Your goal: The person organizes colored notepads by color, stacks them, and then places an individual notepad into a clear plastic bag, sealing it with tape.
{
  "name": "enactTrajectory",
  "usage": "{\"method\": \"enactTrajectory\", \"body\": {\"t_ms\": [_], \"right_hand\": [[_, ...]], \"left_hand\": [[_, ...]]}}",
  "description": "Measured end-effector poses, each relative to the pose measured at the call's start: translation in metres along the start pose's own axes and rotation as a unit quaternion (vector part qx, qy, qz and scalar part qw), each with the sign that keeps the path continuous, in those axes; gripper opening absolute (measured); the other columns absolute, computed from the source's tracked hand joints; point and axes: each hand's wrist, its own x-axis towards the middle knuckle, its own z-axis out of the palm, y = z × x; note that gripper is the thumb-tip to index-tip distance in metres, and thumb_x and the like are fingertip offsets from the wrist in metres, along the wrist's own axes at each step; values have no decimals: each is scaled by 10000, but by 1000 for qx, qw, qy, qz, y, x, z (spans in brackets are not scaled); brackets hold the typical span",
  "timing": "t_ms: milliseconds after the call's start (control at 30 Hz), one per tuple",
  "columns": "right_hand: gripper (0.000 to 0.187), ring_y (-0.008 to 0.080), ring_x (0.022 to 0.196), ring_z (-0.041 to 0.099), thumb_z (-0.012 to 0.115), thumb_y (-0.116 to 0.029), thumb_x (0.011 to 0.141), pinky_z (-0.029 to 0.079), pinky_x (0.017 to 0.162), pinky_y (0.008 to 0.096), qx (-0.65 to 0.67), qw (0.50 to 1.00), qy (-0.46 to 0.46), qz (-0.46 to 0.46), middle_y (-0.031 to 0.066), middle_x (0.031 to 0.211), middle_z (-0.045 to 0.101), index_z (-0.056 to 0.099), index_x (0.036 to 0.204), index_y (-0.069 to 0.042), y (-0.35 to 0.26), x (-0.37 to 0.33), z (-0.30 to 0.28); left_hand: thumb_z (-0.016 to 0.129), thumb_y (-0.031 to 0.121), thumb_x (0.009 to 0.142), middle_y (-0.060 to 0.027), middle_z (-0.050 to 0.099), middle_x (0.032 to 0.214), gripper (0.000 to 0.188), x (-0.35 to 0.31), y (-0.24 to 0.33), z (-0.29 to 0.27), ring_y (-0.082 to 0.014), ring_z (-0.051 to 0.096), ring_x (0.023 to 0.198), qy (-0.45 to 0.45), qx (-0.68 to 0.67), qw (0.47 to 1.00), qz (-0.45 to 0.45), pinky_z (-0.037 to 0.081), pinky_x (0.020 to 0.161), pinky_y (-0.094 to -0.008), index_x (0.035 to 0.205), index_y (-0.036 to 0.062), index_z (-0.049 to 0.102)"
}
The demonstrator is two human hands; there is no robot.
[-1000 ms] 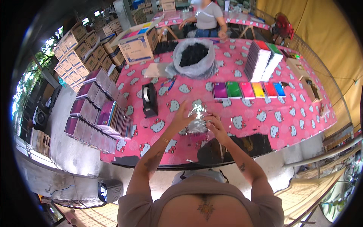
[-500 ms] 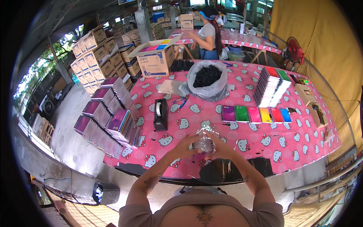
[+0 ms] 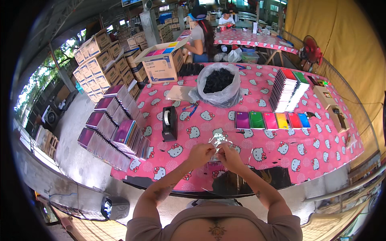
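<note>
In front of me, near the table's front edge, my left hand (image 3: pixel 201 155) and my right hand (image 3: pixel 231 158) are close together with fingers pinched. Between them they hold a clear plastic bag (image 3: pixel 219 139), its shiny film standing out beyond my fingertips. Part of a small pinkish item (image 3: pixel 215 165) shows below my hands; my hands cover most of it. Farther to the right lies a row of small notebooks in several colours, among them a purple one (image 3: pixel 242 120) and a yellow one (image 3: pixel 282 121). A black tape dispenser (image 3: pixel 169 123) stands to the left of my hands.
Spiral notebooks (image 3: pixel 120 132) are stacked at the table's left edge. A plastic sack of black pieces (image 3: pixel 219 82) sits mid-table, beside an open carton (image 3: pixel 163 66). Tall notebook stacks (image 3: pixel 283 90) stand at the right. Two people are beyond, one (image 3: pixel 199 38) beside the carton.
My fingers have closed into pinches at the bag's upper part, where they were spread around the small wire-bound item. The nearer person has moved left toward the carton; another person now shows behind.
</note>
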Motion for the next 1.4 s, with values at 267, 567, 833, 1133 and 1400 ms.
{"method": "enactTrajectory", "body": {"t_ms": [267, 567, 833, 1133, 1400], "right_hand": [[513, 367, 940, 650, 735, -52, 780, 545, 784, 426, -126, 991, 39, -26, 203, 1347, 412, 512, 1242, -65, 7, 10, 1], [502, 130, 965, 558, 790, -122, 820, 491, 853, 304, 194, 974, 0, 122, 57, 1074, 578, 549, 1258, -76, 51, 4, 4], [240, 194, 994, 554, 749, -68, 814, 485, 827, 313, 93, 995, 10, 19, 54, 1007, 550, 687, 1045, -93, 37, 15, 23], [319, 185, 957, 510, 730, -70, 804, 449, 785, 306, 118, 990, 44, 60, 63, 1025, 507, 717, 1117, -126, 43, 6, 15], [374, 186, 924, 526, 725, -90, 795, 437, 756, 316, 170, 977, 91, 93, 74, 1056, 524, 576, 1138, -70, 44, 6, 28]], "left_hand": [[674, 200, 826, -152, 681, 835, 198, 5, 9, 14, -338, 652, 759, 0, 246, 966, 80, 522, 709, -447, 946, 45, 651], [804, 254, 781, -75, 680, 877, 412, 15, -88, 29, -221, 654, 849, -139, -340, 901, -231, 529, 775, -386, 1074, 20, 635], [774, 340, 829, -65, 674, 764, 338, -36, -242, -116, -229, 625, 641, 227, -29, 902, -366, 500, 628, -350, 931, 27, 699], [748, 158, 834, -20, 683, 778, 163, -41, -228, -59, -96, 610, 667, 384, -363, 804, -273, 471, 549, -268, 884, 5, 728], [661, 234, 862, -180, 724, 848, 223, 5, -121, -125, -366, 706, 787, 8, 333, 912, -240, 545, 669, -433, 849, 17, 715]]}}
